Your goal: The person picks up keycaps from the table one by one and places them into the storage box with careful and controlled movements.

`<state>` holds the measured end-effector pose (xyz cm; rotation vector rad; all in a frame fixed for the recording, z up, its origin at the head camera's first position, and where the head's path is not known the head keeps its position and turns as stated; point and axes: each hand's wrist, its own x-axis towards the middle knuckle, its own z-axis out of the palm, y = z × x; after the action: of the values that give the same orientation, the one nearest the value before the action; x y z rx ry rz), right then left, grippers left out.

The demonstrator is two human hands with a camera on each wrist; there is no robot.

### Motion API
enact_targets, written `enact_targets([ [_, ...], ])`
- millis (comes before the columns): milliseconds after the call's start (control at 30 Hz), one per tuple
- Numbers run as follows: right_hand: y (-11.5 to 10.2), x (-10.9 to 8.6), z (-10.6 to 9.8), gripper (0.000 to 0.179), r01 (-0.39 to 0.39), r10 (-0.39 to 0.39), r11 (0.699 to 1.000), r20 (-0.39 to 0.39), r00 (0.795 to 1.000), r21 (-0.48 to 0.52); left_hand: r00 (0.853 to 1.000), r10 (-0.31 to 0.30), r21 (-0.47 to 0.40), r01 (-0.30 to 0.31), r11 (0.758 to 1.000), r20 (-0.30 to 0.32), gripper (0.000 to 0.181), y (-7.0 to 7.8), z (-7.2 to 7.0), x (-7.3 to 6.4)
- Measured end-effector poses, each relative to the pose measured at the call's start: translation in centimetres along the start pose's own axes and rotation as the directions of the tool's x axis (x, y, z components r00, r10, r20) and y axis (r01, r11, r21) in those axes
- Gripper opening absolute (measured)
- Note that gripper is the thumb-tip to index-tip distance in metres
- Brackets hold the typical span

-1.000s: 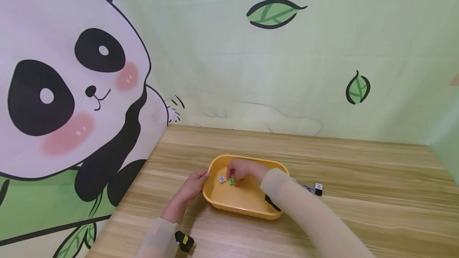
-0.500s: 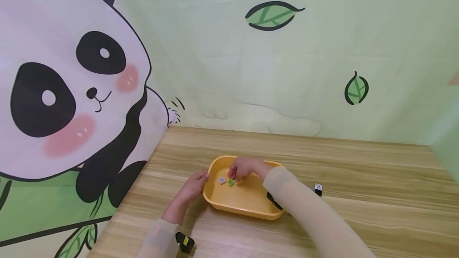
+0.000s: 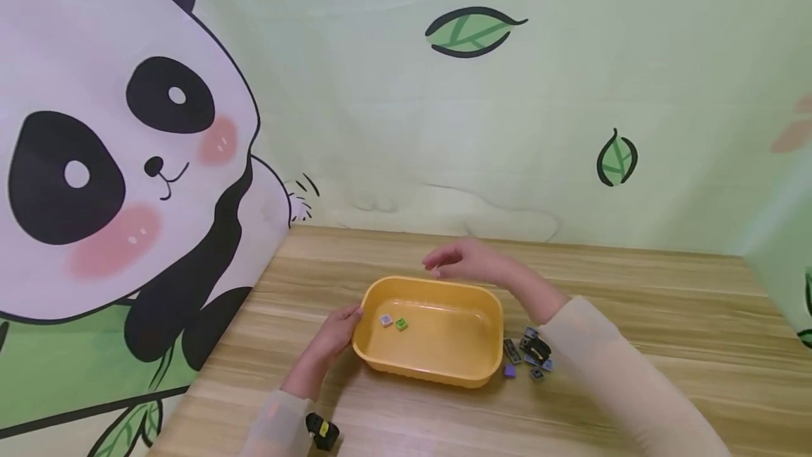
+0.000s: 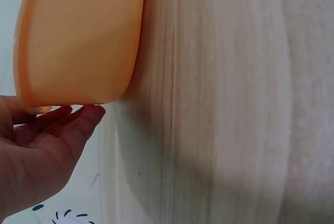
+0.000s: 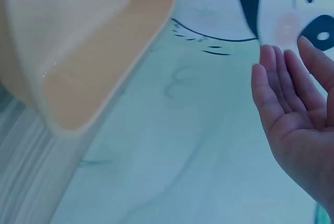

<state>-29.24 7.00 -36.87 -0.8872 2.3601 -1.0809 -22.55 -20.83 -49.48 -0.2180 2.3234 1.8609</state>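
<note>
A yellow plastic tray [image 3: 438,351] stands on the wooden table. Inside it, toward the left end, lie two small building bricks, one pale lilac [image 3: 386,320] and one green [image 3: 401,324]. My left hand [image 3: 336,333] grips the tray's left end; in the left wrist view its thumb is at the rim [image 4: 21,51] and the fingers [image 4: 86,119] bend against the outer wall. Raised over the tray's far rim, my right hand [image 3: 472,261] holds nothing. The right wrist view shows its fingers [image 5: 266,93] extended and loosely bent, apart from the tray.
Right of the tray, several grey and black brick pieces [image 3: 529,358] lie in a loose heap beside a purple brick [image 3: 509,371]. A small black piece with a yellow patch [image 3: 322,431] lies by the left forearm. A panda-print cloth wall [image 3: 380,125] backs the table [image 3: 634,302].
My right hand has left the two bricks inside the tray and risen up and right past the far rim. The heap behind its forearm now shows. The left hand keeps its grip.
</note>
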Motion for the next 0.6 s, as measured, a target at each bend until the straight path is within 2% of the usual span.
enact_targets([
  [100,-0.1,-2.9,-0.3,0.034,0.001,0.007,0.997,-0.109,0.994,0.073,1.0,0.002,0.016,-0.002,1.0,-0.006,0.044,0.0,0.1,-0.1],
  [300,1.3,-8.0,-0.7,0.035,-0.018,0.041,0.996,-0.262,0.964,0.09,1.0,-0.012,0.035,0.013,0.999,-0.011,0.046,0.1,0.2,0.0],
  [500,3.9,-12.6,-0.9,0.035,-0.041,0.088,0.989,-0.347,0.934,0.141,0.999,-0.012,0.071,0.015,0.997,-0.033,0.047,0.1,0.5,0.0],
  [600,5.2,-14.4,-0.7,0.037,-0.089,0.139,0.985,-0.378,0.916,0.147,0.999,-0.004,0.105,0.009,0.994,-0.048,0.047,0.2,0.6,-0.1],
])
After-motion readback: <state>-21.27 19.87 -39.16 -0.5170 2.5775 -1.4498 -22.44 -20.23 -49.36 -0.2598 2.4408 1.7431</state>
